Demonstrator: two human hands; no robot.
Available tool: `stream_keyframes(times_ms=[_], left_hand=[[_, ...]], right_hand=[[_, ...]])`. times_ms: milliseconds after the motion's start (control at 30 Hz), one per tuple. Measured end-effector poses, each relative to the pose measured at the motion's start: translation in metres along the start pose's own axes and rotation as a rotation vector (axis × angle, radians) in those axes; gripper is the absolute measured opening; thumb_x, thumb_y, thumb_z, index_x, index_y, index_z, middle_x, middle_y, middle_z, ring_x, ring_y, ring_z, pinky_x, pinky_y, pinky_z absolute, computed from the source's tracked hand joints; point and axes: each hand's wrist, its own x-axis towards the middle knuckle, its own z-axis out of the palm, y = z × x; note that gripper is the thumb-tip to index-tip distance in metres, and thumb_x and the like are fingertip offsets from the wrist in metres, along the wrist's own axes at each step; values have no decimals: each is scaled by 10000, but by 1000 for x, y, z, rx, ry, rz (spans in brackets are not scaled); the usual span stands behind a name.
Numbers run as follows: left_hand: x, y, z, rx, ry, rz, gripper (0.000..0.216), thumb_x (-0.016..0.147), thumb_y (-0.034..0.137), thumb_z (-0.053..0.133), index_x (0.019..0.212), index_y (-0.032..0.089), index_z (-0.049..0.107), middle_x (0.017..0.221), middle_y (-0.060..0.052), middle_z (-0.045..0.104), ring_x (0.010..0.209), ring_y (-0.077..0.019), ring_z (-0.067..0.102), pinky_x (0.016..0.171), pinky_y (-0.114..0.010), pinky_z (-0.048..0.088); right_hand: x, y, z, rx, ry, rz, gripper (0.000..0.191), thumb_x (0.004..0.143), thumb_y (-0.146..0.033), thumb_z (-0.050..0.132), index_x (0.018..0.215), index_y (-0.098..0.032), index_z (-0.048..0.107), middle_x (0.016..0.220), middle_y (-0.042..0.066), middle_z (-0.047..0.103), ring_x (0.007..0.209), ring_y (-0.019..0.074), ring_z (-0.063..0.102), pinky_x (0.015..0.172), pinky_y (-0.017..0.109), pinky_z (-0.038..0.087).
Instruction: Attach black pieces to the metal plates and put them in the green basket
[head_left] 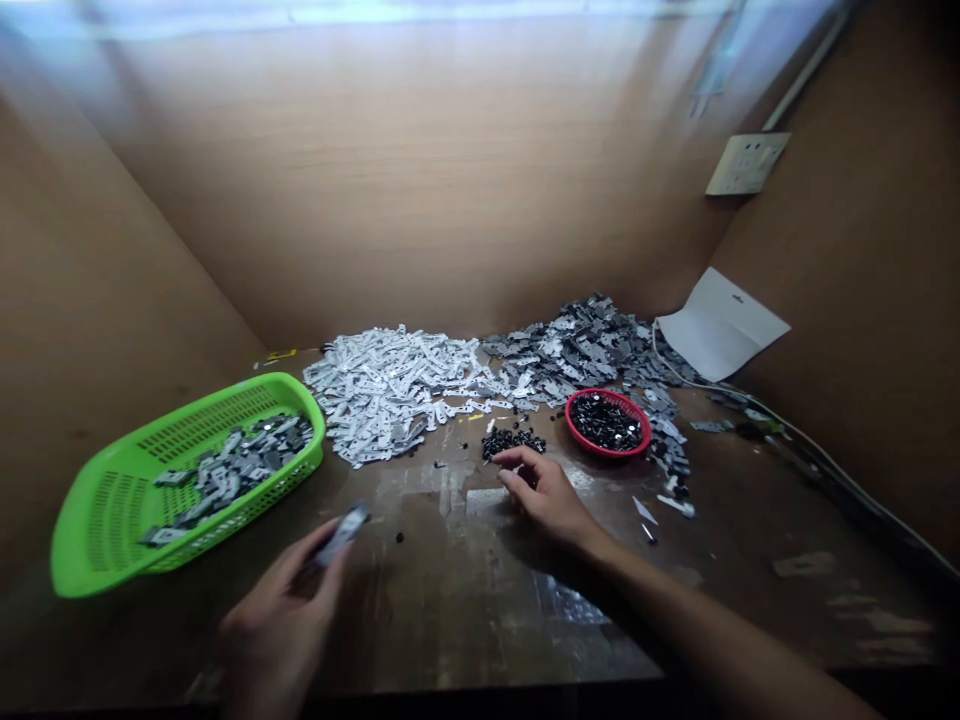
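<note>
My left hand (281,625) is low at the front left, fingers pinched on a small grey flat part (343,530) that points toward the green basket (97,520); the part is smeared by motion. My right hand (544,495) lies on the table in the middle, fingers curled down beside a small heap of black bits (511,440). What its fingertips hold, if anything, is hidden. A red bowl (581,432) of black bits stands just right of that heap.
The green basket holds several grey parts (232,465). A white pile of flat pieces (390,385) and a dark grey pile (585,345) lie at the back. White folded card (720,325), cables (825,465) and a wall socket (746,163) are on the right. Wooden walls enclose the table.
</note>
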Motion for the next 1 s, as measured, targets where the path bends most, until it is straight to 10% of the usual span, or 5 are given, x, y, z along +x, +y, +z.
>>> stream_keyframes(times_ms=[267,600,1000], left_hand=[[52,89,81,-290,-389,659,295,826,207,535,1118,242,560,1065,-2,605,973,-132,568,875,-251,445],[43,86,107,-753,-525,61,261,786,301,598,1012,170,593,935,-52,620,810,-152,602,708,-257,509],[33,81,103,-584,-259,665,210,750,53,568,900,195,608,840,-37,615,799,-131,577,716,-241,465]], right_hand=[[4,-3,-7,413,-173,125,455,761,-499,537,1013,-121,512,873,54,558,562,24,479,482,125,391],[10,3,-11,354,23,105,428,745,-450,576,1027,-135,505,717,19,531,569,46,484,501,141,384],[1,1,-9,-153,201,-103,272,813,-342,504,1019,-194,601,927,29,595,773,76,544,670,166,426]])
